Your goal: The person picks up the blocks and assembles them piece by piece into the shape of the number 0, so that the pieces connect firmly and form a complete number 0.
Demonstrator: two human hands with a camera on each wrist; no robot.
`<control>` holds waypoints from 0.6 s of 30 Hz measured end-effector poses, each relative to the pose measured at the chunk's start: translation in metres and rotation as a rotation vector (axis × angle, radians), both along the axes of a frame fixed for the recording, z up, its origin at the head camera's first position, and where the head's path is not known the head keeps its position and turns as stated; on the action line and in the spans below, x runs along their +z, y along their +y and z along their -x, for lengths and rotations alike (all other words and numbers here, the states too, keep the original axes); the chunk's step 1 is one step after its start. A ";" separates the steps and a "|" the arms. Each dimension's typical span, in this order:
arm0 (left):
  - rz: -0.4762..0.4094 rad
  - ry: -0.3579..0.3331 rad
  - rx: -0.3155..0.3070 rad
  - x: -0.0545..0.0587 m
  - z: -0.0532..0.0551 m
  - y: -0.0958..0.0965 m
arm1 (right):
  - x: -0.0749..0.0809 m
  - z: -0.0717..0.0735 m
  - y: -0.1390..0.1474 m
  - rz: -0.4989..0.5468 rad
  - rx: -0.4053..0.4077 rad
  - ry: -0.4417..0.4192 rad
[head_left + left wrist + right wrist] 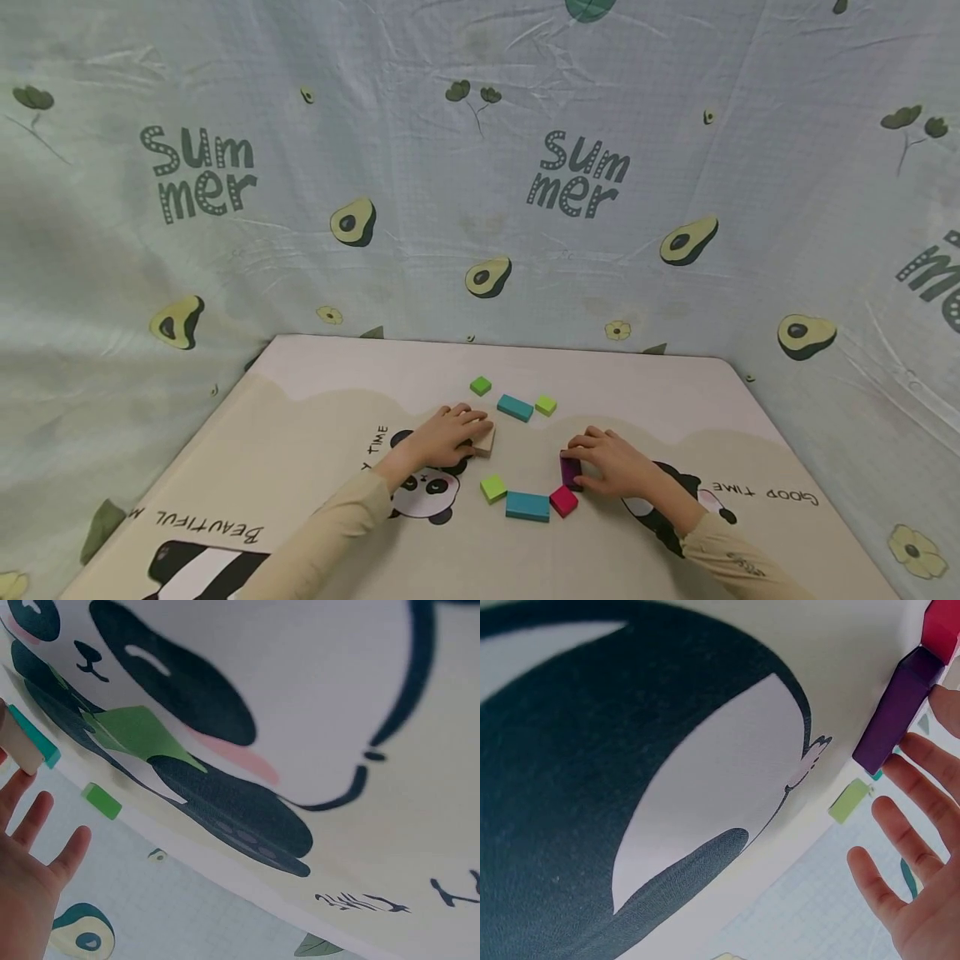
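left hand (441,437): fingers grasping beige block (486,445), which sits under their tips. right hand (613,467): purple block (571,470) pinched between thumb and fingers. red block (563,501) just left of right thumb. teal block (515,407) on worktop (615,550), just right of left fingers.

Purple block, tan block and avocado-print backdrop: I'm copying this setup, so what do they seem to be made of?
Purple block: probably painted wood, smooth and evenly coloured, though plastic is possible.
Tan block: likely bare wood, matte, judging by its pale natural colour; I can't make out grain.
Avocado-print backdrop: apparently thin fabric, matte, since it shows creases and soft folds.
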State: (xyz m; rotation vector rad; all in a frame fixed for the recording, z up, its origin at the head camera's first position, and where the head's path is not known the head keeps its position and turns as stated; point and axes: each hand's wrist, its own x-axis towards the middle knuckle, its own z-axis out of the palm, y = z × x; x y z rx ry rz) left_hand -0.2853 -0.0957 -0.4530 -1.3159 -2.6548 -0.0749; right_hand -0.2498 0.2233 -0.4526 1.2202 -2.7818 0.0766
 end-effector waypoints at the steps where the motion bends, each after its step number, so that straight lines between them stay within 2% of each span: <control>1: -0.001 0.004 -0.002 0.001 -0.001 -0.001 | 0.000 0.000 0.000 0.001 -0.001 -0.002; 10: 0.008 0.012 0.003 0.001 -0.007 -0.007 | -0.001 0.000 0.001 0.034 0.038 0.054; 18: 0.003 0.006 -0.018 -0.001 -0.010 -0.009 | 0.001 -0.001 0.000 0.015 0.006 0.009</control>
